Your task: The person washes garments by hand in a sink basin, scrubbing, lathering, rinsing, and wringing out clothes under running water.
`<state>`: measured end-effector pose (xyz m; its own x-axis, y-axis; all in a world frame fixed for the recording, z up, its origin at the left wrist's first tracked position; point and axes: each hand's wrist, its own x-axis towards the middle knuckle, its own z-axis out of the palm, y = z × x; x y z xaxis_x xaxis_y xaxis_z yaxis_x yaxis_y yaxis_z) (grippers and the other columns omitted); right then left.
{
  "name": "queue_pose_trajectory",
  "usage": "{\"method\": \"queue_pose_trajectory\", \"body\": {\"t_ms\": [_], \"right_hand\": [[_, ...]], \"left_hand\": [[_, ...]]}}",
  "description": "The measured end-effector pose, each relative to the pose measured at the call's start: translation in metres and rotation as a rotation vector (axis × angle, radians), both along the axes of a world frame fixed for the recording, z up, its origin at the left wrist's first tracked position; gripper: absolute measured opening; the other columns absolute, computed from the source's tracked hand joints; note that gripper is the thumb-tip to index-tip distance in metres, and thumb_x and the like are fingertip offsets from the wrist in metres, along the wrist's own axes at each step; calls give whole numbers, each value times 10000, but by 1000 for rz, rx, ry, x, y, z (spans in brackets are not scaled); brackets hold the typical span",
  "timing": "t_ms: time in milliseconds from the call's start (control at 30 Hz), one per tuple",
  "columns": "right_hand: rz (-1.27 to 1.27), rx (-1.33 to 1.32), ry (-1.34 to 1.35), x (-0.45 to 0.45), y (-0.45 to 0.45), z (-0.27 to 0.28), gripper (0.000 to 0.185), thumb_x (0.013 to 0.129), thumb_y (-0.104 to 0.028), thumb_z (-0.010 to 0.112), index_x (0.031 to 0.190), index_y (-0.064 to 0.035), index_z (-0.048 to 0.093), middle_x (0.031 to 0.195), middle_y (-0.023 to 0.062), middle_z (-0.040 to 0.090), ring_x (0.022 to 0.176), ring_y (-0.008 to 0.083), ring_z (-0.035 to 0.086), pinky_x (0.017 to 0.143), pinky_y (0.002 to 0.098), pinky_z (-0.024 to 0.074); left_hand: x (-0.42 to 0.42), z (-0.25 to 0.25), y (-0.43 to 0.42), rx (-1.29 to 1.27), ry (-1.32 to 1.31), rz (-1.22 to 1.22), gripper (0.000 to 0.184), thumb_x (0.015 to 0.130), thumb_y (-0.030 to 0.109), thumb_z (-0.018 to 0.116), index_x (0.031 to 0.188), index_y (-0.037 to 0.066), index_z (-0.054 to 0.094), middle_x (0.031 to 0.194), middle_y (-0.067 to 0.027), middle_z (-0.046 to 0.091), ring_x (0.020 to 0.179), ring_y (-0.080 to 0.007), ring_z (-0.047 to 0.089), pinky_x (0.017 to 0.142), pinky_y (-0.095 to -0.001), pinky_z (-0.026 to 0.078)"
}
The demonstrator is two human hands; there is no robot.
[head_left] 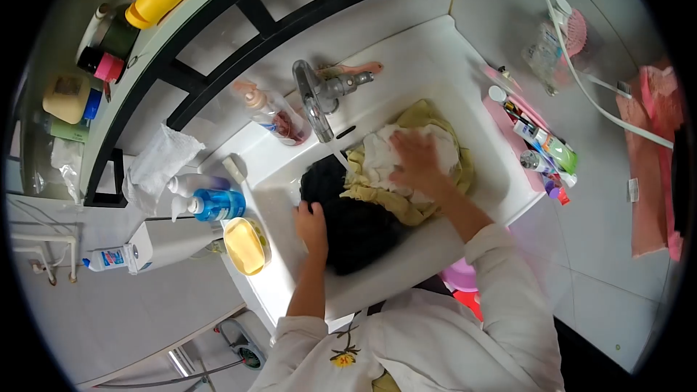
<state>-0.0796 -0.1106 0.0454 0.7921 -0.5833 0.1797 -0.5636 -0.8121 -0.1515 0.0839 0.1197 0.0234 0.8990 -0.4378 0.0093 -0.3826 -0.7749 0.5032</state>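
Observation:
A white sink (277, 207) holds wet-looking laundry. My left hand (312, 226) is at the left edge of a black cloth (363, 236), with its fingers curled onto it. On top of a bunched white cloth (379, 151) lies my right hand (419, 162), fingers spread. A yellow-green cloth (417, 115) shows around and beneath the white one. From the chrome faucet (316, 105) a thin stream of water runs down between the black and the lighter cloths. What lies under the pile is hidden.
Along the sink's left rim stand a pump bottle (279, 117), a blue bottle (218, 205) and a yellow soap box (245, 245). A pink holder with tubes (541, 138) sits on the right rim. A black-framed shelf (196, 76) overhangs the left. A white cable (581, 87) hangs at right.

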Motion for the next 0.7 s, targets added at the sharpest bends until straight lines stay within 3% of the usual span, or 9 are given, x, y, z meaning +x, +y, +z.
{"method": "queue_pose_trajectory", "body": {"t_ms": [100,200,300,333,400,533,600,667,700], "right_hand": [[15,27,56,-13,-12,-7,648,703,-365,718,1249,-123,468,1270,30,459,1194,284,422,936,507,348],[-86,192,236,10,-7,-7,606,682,-311,745,1216,-144,512,1198,14,484,1157,272,439,889,465,398],[10,148,126,2,3,-25,554,659,-267,764,1157,-139,558,1131,34,500,1074,276,485,840,416,438],[5,225,51,-5,5,-22,480,666,-241,741,1102,-120,578,1103,43,513,1062,279,498,825,408,447],[-4,380,-103,-22,10,-12,337,681,-188,695,991,-82,618,1046,63,539,1036,285,523,796,391,465],[-136,748,-491,-76,11,17,416,670,-110,724,1065,-64,602,1042,86,556,1022,242,544,783,354,482],[-291,957,-852,-101,9,-8,442,668,-90,739,1086,-57,600,1051,87,564,1000,224,558,770,329,487],[-394,992,-918,-116,-5,-34,417,682,-81,739,1076,-50,606,1037,87,574,953,209,571,757,312,485],[-446,1007,-959,-118,-9,-33,405,689,-76,739,1071,-47,609,1030,86,579,930,201,578,751,304,484]], "left_hand": [[-13,-2,14,-52,-28,40,277,858,247,509,1017,25,559,1016,-187,530,939,-386,528,805,-482,422],[-19,13,-3,62,-228,99,266,831,205,553,1026,24,552,1064,-185,527,987,-373,516,834,-509,405],[-39,61,-41,-192,-574,-197,303,777,136,612,1051,22,554,1118,-204,525,1064,-381,492,890,-520,392],[-39,55,-52,-300,-424,-381,405,755,108,648,1139,44,539,1221,-204,491,1137,-381,460,967,-477,373],[-51,37,-77,-301,-208,-604,515,711,142,694,1183,34,518,1245,-221,472,1166,-399,441,972,-470,379],[-65,6,-111,-40,-76,-718,688,660,175,731,1274,34,455,1366,-247,386,1206,-413,428,971,-467,393],[-60,0,-118,13,-54,-693,557,678,163,697,1202,58,543,1352,-224,427,1132,-376,511,906,-438,445],[-54,-7,-114,-35,-56,-702,399,700,146,669,1091,79,636,1333,-199,458,1083,-334,557,853,-411,477],[-52,0,-111,-148,-91,-677,299,732,139,649,1022,65,662,1113,-171,619,929,-277,632,792,-374,496]]}}
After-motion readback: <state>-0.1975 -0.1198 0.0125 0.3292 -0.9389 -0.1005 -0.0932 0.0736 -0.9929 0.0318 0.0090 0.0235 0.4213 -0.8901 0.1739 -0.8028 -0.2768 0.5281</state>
